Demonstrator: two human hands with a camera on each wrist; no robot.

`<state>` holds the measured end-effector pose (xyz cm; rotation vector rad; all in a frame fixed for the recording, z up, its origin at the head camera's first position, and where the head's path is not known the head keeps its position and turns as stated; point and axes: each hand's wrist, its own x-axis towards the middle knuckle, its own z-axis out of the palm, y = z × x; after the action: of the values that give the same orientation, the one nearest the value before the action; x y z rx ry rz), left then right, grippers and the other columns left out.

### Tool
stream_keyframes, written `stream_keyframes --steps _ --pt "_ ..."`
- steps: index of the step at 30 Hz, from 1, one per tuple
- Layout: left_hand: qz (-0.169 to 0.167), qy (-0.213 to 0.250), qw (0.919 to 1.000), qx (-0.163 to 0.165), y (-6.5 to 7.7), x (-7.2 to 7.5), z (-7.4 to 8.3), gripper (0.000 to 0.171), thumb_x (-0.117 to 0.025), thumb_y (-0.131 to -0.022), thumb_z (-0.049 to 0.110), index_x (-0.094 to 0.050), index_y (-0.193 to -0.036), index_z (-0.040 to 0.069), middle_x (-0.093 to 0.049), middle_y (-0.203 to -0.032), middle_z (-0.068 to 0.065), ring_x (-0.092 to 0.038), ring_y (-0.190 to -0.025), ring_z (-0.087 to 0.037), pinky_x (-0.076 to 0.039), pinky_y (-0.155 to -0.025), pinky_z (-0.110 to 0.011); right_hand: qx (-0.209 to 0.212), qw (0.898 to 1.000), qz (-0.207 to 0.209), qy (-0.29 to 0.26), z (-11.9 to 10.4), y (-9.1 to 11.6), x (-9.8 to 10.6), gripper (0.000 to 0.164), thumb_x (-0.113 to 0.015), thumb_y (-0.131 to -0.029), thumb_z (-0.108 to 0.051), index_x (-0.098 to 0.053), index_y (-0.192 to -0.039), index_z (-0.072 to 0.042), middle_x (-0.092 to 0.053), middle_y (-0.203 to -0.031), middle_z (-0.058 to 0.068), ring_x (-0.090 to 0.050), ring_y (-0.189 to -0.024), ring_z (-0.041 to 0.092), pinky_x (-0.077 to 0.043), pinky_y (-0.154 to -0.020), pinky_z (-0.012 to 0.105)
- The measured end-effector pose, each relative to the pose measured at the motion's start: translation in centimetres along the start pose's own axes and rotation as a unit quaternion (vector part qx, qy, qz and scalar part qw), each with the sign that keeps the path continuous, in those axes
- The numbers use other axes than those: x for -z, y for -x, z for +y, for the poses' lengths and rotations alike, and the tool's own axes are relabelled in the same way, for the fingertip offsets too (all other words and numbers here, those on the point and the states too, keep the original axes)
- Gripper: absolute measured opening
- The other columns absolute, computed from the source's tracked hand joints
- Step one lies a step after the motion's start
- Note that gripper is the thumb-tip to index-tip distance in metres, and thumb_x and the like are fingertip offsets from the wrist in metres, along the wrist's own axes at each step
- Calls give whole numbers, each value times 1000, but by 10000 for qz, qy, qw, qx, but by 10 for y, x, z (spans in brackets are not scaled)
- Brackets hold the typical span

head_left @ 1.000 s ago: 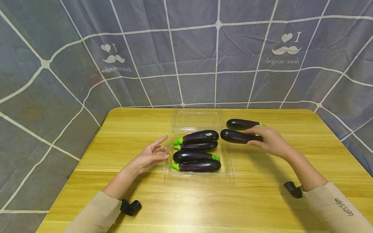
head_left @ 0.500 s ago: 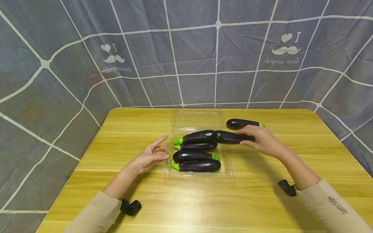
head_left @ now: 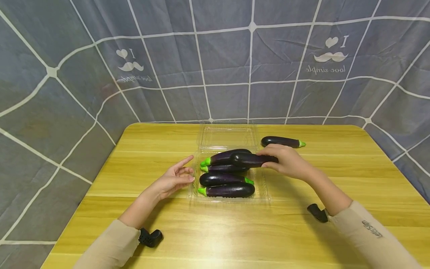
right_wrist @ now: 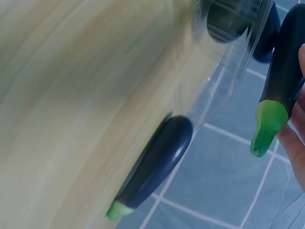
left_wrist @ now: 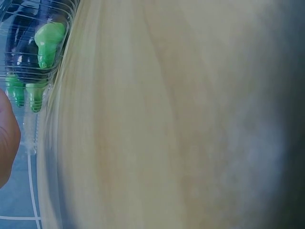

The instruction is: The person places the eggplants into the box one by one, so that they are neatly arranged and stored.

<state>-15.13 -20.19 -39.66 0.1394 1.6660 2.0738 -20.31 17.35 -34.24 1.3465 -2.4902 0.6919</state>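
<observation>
My right hand grips an eggplant by its stem end, between thumb and fingers. In the right wrist view the green stem of this held eggplant sticks out past the fingers. Its rounded end hangs over the eggplants in a clear plastic clamshell box. Several dark purple eggplants lie side by side in that box, among them the nearest eggplant. At the box's left side is my left hand, fingers extended and thumb at the rim, gripping nothing. Whether it touches the plastic I cannot tell.
The box's clear lid lies opened back on the wooden table. A loose eggplant rests on the table to the right of the lid. Behind the table hangs a grey cloth with white grid lines.
My right hand has moved left, carrying the eggplant from beside the box to above the ones inside. My left hand has stayed in place.
</observation>
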Motion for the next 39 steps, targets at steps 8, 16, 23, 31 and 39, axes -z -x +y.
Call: stream_keyframes --steps 8,16,23,31,39 --pt "11 10 10000 12 -2 -1 2 80 -53 -87 -13 -12 -151 12 -47 -101 -1 -57 -80 -8 -51 -76 -19 -115 9993 -341 -58 -14 -17 -10 36 -75 -77 -12 -66 -111 -4 -65 -106 9 -60 -100 27 -49 -86 44" --pt "64 5 10000 14 -2 -1 4 80 -53 -86 -12 -13 -151 12 -47 -103 -2 -57 -80 -8 -51 -77 -20 62 9994 -318 137 -26 -29 -27 35 -75 -77 -18 -68 -109 -5 -65 -100 7 -61 -93 24 -52 -75 38" --pt "71 13 10000 42 -2 -1 2 80 -54 -86 -12 -14 -151 12 -47 -103 -2 -57 -81 -9 -51 -77 -20 75 9992 -259 287 -34 -34 -41 34 -76 -77 -19 -69 -108 -7 -66 -96 5 -62 -85 20 -52 -73 36" --pt "40 -8 10000 44 0 0 1 81 -54 -86 -12 -12 -151 12 -47 -102 -2 -57 -80 -8 -51 -76 -20 -122 9984 -185 527 -40 -38 -52 33 -76 -77 -20 -70 -107 -8 -66 -95 5 -62 -80 18 -52 -66 34" --pt "47 -3 10000 19 -1 1 -1 80 -54 -86 -12 -13 -151 12 -47 -102 -2 -57 -80 -8 -51 -76 -20 -197 9981 -61 581 -46 -40 -57 29 -75 -78 -19 -71 -105 -9 -67 -95 4 -63 -82 19 -53 -69 37"
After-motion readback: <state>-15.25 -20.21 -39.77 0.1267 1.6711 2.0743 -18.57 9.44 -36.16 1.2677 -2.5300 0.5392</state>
